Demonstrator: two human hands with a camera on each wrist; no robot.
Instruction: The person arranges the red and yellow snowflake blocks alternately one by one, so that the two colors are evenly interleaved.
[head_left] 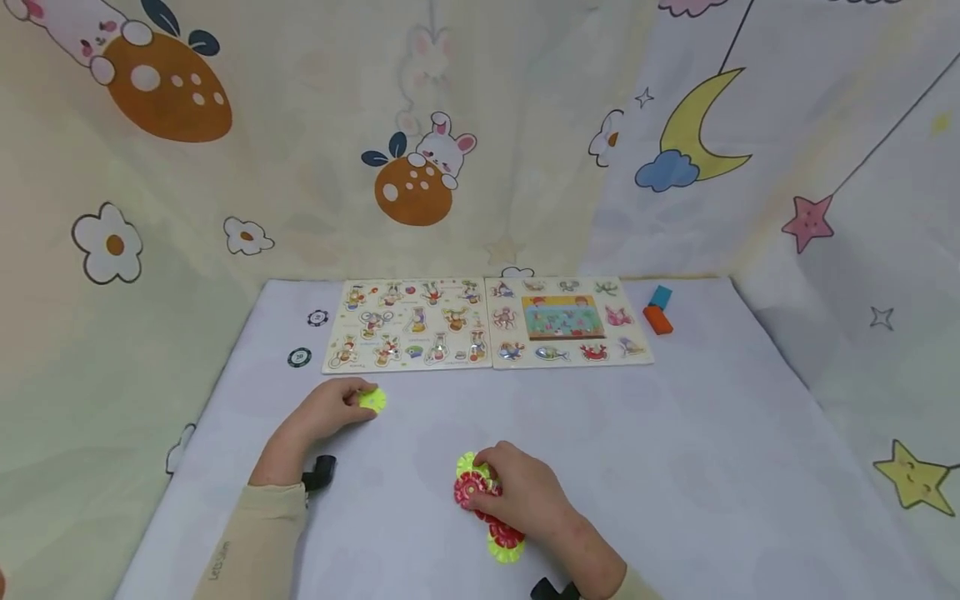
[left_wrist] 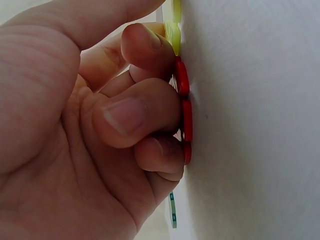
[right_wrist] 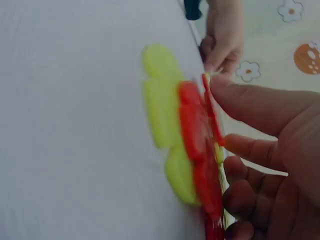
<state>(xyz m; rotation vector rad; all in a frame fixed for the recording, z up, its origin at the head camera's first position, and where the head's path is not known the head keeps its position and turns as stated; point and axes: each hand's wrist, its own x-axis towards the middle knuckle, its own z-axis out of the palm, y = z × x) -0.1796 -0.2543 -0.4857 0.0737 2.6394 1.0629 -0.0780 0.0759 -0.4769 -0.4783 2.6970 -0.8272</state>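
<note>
My left hand, at the left of the table, pinches a yellow-green flower disc by its edge. Red scalloped pieces lie against the tabletop under its curled fingers in the left wrist view; the hand hides them from the head view. Front and centre, my right hand is over a cluster of red and yellow-green flower discs. In the right wrist view its thumb and index finger pinch a thin red flower disc, tilted beside a larger yellow-green disc and more red ones.
Two picture peg-puzzle boards, one with animal figures and one with sea creatures, lie side by side at the back. Two round chips are left of them. A blue block and an orange block lie right.
</note>
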